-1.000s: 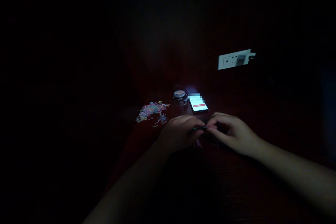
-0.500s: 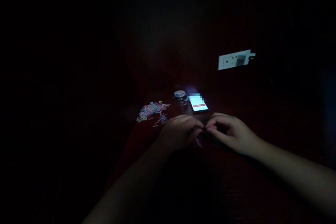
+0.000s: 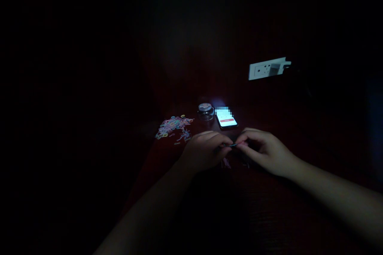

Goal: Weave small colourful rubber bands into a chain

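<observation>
Pinched between thumb and forefinger on each side, a small bluish band spans the narrow gap between the left hand and the right hand. Both grips are nearly closed, with only the thin strand between the tips; such a slight, probably stretchy thing seems to call for fingertips rather than a whole fist. How far it runs inside the left fingers is hidden. The hands meet just on the near side of a lit phone, likely because its glow makes small work visible in so dark a room. Far left of the hands, a loose heap of coloured bands lies spread on the reddish table, which probably makes single ones easier to pick. A clear lidded jar stands between heap and phone, out of the fingers' way. Just under the hands, on the near side, lie a few pinkish bands, perhaps kept there for short reach.
</observation>
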Available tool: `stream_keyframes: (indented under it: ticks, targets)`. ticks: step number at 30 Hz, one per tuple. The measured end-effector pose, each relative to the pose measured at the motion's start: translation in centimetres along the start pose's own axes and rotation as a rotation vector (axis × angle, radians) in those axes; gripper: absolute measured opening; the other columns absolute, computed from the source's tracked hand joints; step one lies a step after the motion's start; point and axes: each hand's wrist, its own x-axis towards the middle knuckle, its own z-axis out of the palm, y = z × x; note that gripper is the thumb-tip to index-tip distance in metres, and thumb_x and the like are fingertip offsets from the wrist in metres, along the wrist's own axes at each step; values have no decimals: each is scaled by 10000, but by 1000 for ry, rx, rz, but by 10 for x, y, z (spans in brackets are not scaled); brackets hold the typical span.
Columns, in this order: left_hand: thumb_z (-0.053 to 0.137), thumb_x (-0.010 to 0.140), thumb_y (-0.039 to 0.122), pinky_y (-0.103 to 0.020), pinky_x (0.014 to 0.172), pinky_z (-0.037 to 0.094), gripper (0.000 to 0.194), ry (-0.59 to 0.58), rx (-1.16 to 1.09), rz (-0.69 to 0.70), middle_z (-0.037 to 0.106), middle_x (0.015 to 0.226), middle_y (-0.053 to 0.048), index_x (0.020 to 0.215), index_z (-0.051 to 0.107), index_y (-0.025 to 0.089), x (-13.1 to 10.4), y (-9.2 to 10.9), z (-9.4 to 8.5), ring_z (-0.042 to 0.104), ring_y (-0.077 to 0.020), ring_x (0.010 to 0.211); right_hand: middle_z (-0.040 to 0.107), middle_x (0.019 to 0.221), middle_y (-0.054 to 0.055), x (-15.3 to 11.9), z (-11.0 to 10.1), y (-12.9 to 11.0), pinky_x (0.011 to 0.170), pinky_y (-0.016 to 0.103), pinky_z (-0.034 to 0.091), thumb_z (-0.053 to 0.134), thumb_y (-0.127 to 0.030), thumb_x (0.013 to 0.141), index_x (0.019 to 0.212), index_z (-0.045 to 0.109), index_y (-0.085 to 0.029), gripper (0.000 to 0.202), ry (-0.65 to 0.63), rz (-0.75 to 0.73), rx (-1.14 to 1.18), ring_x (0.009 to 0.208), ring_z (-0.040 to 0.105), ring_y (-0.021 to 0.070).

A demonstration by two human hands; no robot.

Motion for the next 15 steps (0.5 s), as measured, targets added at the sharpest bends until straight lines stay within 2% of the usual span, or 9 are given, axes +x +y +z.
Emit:
stream_keyframes:
  ticks: [15]
  targets:
    - [602,868,280,-260,730,488,85,15,19,8,707,885,39,929,635,230,-1,-2,1,619,-111,789,604,727,18,-1,-1,-2,643,283,461,562,-261,869,778,630,-191,134,-9,19,-16,685,573,151]
